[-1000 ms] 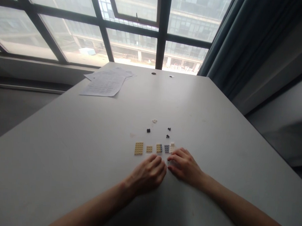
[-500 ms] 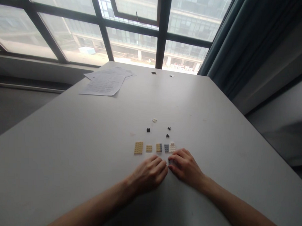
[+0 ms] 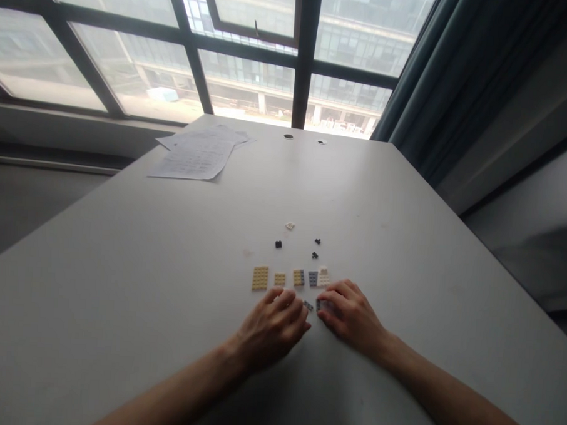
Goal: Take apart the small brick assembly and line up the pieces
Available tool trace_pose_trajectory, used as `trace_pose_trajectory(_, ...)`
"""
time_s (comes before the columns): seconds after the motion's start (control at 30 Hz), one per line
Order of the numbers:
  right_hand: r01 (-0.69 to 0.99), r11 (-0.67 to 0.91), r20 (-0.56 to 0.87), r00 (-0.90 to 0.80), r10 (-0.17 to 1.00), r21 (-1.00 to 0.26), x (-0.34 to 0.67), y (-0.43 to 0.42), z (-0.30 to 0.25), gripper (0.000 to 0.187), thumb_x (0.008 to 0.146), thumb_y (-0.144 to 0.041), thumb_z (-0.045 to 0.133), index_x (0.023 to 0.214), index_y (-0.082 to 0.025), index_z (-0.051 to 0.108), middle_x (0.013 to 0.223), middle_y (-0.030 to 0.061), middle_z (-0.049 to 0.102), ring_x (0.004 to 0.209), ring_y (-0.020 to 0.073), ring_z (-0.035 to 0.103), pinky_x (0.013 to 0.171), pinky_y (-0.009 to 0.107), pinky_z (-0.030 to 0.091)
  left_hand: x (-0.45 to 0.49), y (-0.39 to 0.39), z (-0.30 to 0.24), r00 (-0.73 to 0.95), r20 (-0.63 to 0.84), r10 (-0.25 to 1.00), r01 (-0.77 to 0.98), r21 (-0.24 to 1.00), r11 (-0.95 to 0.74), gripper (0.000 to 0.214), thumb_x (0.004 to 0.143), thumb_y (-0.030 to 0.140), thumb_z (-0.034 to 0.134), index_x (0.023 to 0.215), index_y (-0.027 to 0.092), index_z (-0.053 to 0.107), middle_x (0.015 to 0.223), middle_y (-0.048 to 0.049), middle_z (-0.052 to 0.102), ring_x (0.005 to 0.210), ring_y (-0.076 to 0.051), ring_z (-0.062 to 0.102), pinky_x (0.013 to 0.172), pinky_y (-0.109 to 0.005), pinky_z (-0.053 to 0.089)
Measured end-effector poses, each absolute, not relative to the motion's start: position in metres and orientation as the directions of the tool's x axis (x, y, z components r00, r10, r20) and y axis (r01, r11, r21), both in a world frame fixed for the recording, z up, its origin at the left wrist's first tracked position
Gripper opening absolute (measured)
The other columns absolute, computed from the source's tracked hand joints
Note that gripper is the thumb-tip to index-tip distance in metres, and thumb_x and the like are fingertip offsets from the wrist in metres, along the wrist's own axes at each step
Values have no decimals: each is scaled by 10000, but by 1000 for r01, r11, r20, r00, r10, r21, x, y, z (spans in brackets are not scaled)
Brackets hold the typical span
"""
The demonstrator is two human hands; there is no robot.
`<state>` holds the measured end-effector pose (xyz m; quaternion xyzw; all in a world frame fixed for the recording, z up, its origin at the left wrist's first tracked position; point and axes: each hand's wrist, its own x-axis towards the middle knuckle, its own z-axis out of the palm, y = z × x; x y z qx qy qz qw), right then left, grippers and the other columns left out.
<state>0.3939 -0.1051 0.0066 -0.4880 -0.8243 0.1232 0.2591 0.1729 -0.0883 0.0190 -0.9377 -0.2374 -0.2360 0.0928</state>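
My left hand (image 3: 276, 319) is closed, with its fingers curled. A small grey building-brick plate (image 3: 308, 306), tilted, sticks out at its fingertips. Facing it, my right hand (image 3: 352, 309) pinches another narrow grey building-brick plate (image 3: 318, 305) between thumb and fingers; the rest of that plate is hidden. Just beyond the hands runs a row of plates: a large tan plate (image 3: 260, 278), a small tan plate (image 3: 279, 279), a joined tan and blue-grey piece (image 3: 298, 277), a blue-grey plate (image 3: 313, 278) and a white piece (image 3: 323, 277).
Behind the row lie a black brick (image 3: 278, 244), two small black pieces (image 3: 317, 241) and a white piece (image 3: 290, 226). Printed papers (image 3: 192, 158) rest at the white table's (image 3: 121, 262) far left. A window and a dark curtain (image 3: 425, 87) stand behind.
My left hand has shifted slightly left, away from my right hand. The tilted grey plate at its fingertips now shows. My right hand has hardly moved.
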Motion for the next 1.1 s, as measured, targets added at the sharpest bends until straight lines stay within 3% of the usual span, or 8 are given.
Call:
trace_pose_trajectory(0.27, 741, 490, 321, -376, 869, -460, 392, -105, 6, 128, 821, -230, 633, 948, -218, 639, 938, 61, 617, 891, 223, 526, 815, 389, 461, 180, -85, 19, 803, 366, 470, 527, -71, -847, 197, 900, 334, 523, 918, 146, 578, 827, -56, 561, 844, -215, 490, 796, -385, 362)
trace_pose_trajectory(0.6, 743, 495, 333, -374, 865, -451, 389, -105, 3, 136, 823, -230, 634, 958, -213, 637, 955, 65, 622, 907, 228, 527, 821, 390, 454, 179, -87, 20, 813, 351, 464, 523, -89, -848, 249, 903, 329, 514, 1022, 119, 575, 879, -60, 574, 881, -228, 486, 824, -391, 349)
trace_pose_trajectory(1.1, 774, 478, 362, -342, 867, -414, 385, -102, 1, 70, 858, -240, 597, 898, -214, 648, 917, 64, 631, 873, 219, 529, 802, 384, 440, 187, -82, 22, 807, 346, 478, 523, -42, -851, 204, 906, 311, 508, 1014, 148, 565, 875, -61, 572, 879, -224, 500, 834, -391, 351)
